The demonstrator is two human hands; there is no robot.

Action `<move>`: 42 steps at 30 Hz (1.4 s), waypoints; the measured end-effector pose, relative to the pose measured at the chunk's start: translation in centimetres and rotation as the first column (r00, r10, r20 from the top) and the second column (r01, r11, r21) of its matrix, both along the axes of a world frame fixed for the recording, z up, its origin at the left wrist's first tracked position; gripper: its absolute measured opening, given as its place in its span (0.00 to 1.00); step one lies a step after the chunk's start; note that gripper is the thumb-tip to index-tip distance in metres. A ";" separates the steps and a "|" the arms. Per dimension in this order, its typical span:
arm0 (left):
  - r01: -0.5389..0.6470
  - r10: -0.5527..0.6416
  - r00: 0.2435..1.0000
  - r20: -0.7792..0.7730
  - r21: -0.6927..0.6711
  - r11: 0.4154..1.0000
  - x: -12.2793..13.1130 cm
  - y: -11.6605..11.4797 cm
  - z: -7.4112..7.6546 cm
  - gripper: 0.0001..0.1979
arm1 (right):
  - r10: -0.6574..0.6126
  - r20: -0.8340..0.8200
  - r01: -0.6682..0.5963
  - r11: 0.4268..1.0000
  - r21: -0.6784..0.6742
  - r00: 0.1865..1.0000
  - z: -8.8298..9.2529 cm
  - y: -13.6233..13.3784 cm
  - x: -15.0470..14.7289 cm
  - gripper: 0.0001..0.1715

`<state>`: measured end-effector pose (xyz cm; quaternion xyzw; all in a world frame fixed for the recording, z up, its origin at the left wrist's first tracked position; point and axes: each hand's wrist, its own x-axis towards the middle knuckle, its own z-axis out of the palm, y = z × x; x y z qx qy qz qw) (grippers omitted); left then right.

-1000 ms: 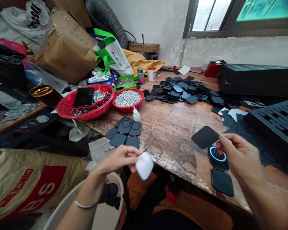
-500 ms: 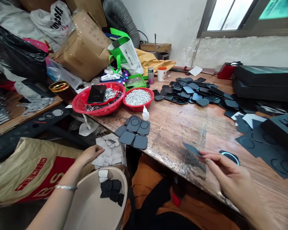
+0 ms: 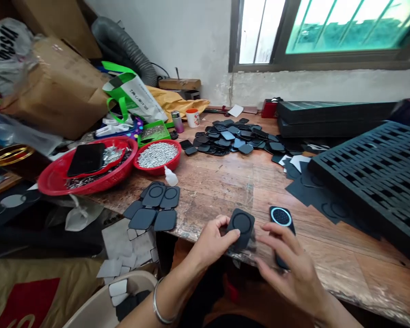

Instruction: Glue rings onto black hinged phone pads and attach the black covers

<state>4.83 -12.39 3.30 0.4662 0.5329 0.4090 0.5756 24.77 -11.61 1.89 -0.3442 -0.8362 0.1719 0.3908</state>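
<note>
My left hand [image 3: 210,241] grips a dark square pad [image 3: 243,222] with a round ring outline on its face, the thumb on top near its lower edge. Just right of the pad, my right hand [image 3: 290,269] is open, its fingers apart and nothing seen between them. Partly behind those fingers lies a black rectangular device [image 3: 280,216] with a light-blue ring at its top. Several dark hinged pads [image 3: 166,220], some with ring outlines, lie at the table's left front edge. A small white dropper bottle [image 3: 171,176] is behind them.
A heap of dark square pieces [image 3: 232,136] lies at the back. Red baskets [image 3: 123,175] with small metal parts stand left. Slotted black foam [image 3: 372,155] and dark sheets [image 3: 304,191] are on the right. Below the table's left edge is a beige tub [image 3: 85,314].
My left hand has come up from beside the tub to the table and now holds a ringed pad. My right hand has let go of the thin dark piece. The view has turned right.
</note>
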 end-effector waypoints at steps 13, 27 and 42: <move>0.357 -0.098 0.791 -0.604 0.325 0.876 9.3 1.8 -1.3 0.28 | -0.647 -0.372 0.274 0.676 -0.684 0.666 0.0 6.5 10.8 0.13; 0.242 -0.088 0.774 -0.627 0.165 0.956 3.7 4.1 -1.4 0.40 | -0.621 -0.491 -0.221 0.462 -0.859 0.612 -1.6 6.2 7.8 0.13; 0.544 -0.317 0.756 0.572 -0.281 0.790 -1.7 1.5 0.5 0.32 | -0.504 -0.565 -0.490 0.288 -0.823 0.654 -0.3 4.5 2.2 0.09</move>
